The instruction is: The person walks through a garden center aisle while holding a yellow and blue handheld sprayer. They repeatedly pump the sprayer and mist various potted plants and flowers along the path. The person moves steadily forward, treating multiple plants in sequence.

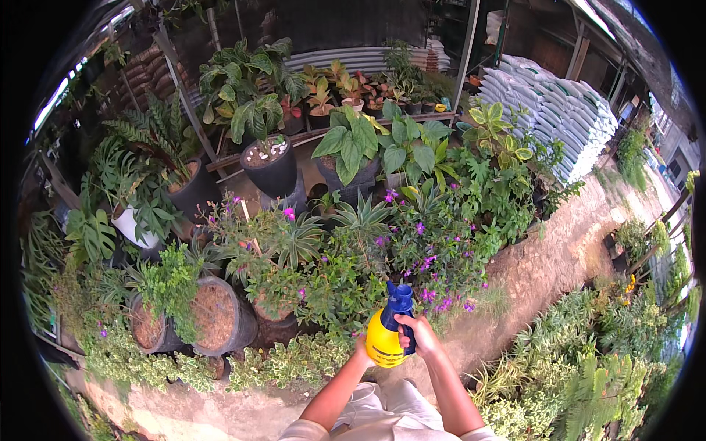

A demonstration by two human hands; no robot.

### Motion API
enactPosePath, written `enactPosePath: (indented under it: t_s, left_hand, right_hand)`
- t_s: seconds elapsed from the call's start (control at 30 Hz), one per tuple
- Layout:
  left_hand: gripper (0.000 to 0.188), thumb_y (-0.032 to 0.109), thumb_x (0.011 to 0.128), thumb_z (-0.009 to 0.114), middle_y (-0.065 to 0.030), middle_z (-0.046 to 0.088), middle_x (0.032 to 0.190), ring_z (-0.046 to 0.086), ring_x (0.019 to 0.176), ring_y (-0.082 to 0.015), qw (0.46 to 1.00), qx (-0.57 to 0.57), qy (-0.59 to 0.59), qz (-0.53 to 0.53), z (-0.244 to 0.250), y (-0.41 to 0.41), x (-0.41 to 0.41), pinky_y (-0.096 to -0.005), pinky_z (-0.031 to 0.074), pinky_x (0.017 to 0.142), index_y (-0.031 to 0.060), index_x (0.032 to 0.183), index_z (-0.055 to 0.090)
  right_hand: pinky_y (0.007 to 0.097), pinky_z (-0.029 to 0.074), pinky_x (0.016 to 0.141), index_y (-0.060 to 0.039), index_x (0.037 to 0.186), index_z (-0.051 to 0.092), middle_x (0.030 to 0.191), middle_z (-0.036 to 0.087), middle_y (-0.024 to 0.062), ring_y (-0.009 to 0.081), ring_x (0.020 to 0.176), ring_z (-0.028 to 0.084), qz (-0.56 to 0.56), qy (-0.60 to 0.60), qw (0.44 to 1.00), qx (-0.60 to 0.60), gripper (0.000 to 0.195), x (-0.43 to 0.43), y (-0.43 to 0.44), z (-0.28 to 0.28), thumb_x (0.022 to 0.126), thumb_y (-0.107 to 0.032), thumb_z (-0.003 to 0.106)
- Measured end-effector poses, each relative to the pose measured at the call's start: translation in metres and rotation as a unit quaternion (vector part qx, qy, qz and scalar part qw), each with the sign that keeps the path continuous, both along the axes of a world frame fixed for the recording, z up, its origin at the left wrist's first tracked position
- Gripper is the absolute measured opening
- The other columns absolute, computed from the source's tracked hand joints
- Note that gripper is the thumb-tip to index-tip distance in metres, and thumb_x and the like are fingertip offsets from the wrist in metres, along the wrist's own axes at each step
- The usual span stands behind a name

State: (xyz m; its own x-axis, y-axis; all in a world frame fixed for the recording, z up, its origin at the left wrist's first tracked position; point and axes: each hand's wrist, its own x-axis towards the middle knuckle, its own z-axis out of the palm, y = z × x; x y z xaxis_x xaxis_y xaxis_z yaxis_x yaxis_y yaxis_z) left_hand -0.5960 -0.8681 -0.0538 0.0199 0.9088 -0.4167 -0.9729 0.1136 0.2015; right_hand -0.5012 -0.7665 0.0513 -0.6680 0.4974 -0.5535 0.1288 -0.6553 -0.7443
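Note:
My right hand [418,335] grips the blue handle of a yellow pump sprayer [384,340], its thumb near the top of the handle. From the left, my left hand [364,351] supports the yellow bottle low on its side; most of its fingers are hidden behind the bottle. The sprayer's blue nozzle [390,286] points away from me towards a bush with purple flowers [424,262]. A faint mist seems to hang just beyond the nozzle. Green shrub leaves [342,297] lie close beyond the bottle.
Large pots of soil [218,314] stand at the left. Low variegated plants [292,364] edge the bed. Behind are a black pot with white stones [270,165] and stacked white sacks [546,110]. A dirt path [529,286] runs up the right, bordered by more plants [584,353].

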Motion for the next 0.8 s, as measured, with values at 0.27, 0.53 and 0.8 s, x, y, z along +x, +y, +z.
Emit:
enactPosePath:
  t_s: [0.27,0.53,0.8]
  left_hand:
    - [0.040,0.033,0.091,0.028,-0.0131,0.065,0.078,0.063,0.068,-0.0258,0.999,-0.008,-0.022,0.037,-0.032,-0.041,0.024,-0.0399,0.054,0.067,0.0057,0.099,0.057]
    - [0.059,0.046,0.087,0.024,-0.0190,0.060,0.105,0.060,0.095,-0.0336,0.995,0.043,-0.057,0.066,-0.065,-0.097,0.076,-0.0486,0.047,0.085,0.0030,0.115,0.051]
    - [0.051,0.048,0.084,0.046,-0.0144,0.055,0.108,0.052,0.108,-0.0299,0.959,-0.235,-0.079,0.139,-0.185,-0.129,0.167,-0.0469,0.039,0.096,0.0055,0.112,0.049]
  right_hand:
    - [0.0229,0.028,0.037,-0.0074,0.063,0.045,0.048,0.041,-0.0009,0.0083,0.037,0.037,0.006,-0.027,0.999,-0.022,0.027,0.005,-0.042,-0.002,0.082,-0.023,0.059]
    - [0.0232,0.027,0.037,-0.0072,0.063,0.046,0.048,0.041,-0.0008,0.0080,0.038,0.036,-0.007,0.001,1.000,0.010,0.027,0.056,-0.092,-0.009,0.081,-0.021,0.059]
    - [0.0224,0.024,0.037,-0.0073,0.062,0.046,0.049,0.041,-0.0029,0.0062,0.037,0.033,-0.008,-0.001,0.998,0.065,0.028,0.127,-0.129,0.026,0.081,-0.020,0.061]
